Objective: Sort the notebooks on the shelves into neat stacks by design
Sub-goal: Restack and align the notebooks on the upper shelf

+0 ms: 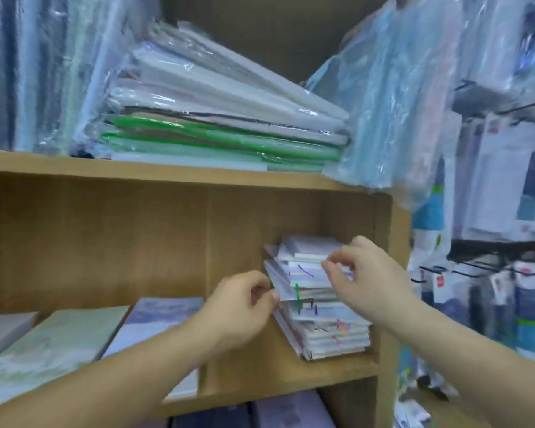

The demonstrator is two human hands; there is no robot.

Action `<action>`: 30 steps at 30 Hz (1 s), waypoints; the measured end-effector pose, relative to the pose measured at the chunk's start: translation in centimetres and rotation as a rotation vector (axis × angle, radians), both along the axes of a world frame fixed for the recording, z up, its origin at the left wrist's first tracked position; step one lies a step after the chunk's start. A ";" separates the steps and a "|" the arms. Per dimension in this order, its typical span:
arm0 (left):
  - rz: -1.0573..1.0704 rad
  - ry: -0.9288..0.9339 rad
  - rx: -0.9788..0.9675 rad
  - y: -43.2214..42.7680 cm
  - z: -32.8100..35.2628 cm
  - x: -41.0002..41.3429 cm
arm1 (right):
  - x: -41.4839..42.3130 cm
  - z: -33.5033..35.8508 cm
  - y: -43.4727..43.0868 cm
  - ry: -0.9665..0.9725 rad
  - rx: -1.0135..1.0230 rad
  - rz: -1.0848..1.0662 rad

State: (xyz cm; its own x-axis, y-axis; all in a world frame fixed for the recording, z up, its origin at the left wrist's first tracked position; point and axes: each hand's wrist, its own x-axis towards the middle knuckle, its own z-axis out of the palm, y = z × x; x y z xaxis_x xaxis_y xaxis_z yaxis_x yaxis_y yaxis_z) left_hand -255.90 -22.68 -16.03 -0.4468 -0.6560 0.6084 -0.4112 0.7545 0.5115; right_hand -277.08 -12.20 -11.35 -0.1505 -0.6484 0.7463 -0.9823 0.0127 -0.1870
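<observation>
- The untidy stack of small pale notebooks (pixel 322 316), with thin green, purple and orange ribbon markers hanging from its front edges, sits in the right compartment of the brown wooden shelf unit (pixel 167 176), at about 4 o'clock from the picture's centre.
- The left hand (pixel 238 304) is at the stack's 9 o'clock side, its thumb and curled fingers pinching the left edge of a notebook midway up.
- The right hand (pixel 365 273) is at the stack's 1 o'clock corner, fingers bent and nipping the edge of the upper notebooks; motion blur hides exactly which ones.
- At 9 o'clock from the left hand, past an upright divider, lie a flat lilac-blue notebook pile (pixel 155 316) and, beside it, a pale green notebook pile (pixel 50 344).
- At 12 o'clock, on the shelf above, rests a slanting heap of plastic-wrapped white and green pads (pixel 223 118).
- At 2 o'clock hang crinkled pale blue plastic bags (pixel 383 103).
</observation>
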 end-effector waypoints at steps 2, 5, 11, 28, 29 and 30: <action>0.043 0.108 0.066 -1.7 1.4 -2.9 | -2.9 0.5 -1.3 -0.011 -0.014 -0.069; 0.083 0.173 0.214 -3.9 2.8 -6.1 | -5.6 1.4 -3.9 -0.079 0.169 -0.192; -0.029 0.417 0.615 -4.9 4.6 -8.4 | -6.3 1.7 -7.2 -0.484 0.273 -0.059; -0.104 0.409 0.923 -2.1 6.3 -7.3 | -4.8 1.2 -3.2 -0.829 0.069 0.097; -0.139 0.433 0.948 -1.7 6.5 -7.1 | -4.5 1.2 -2.8 -0.839 0.066 0.101; -0.179 0.460 0.973 -1.3 6.6 -7.0 | -4.2 1.1 -2.2 -0.849 0.056 0.100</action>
State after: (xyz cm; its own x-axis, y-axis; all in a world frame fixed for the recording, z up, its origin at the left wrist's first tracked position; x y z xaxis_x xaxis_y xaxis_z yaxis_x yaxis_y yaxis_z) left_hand -262.90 -23.96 -9.47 -0.4466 -0.8947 -0.0022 0.0474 -0.0261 0.9985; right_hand -281.23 -14.42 -10.27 -0.5841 -0.7207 0.3733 -0.5066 -0.0356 -0.8614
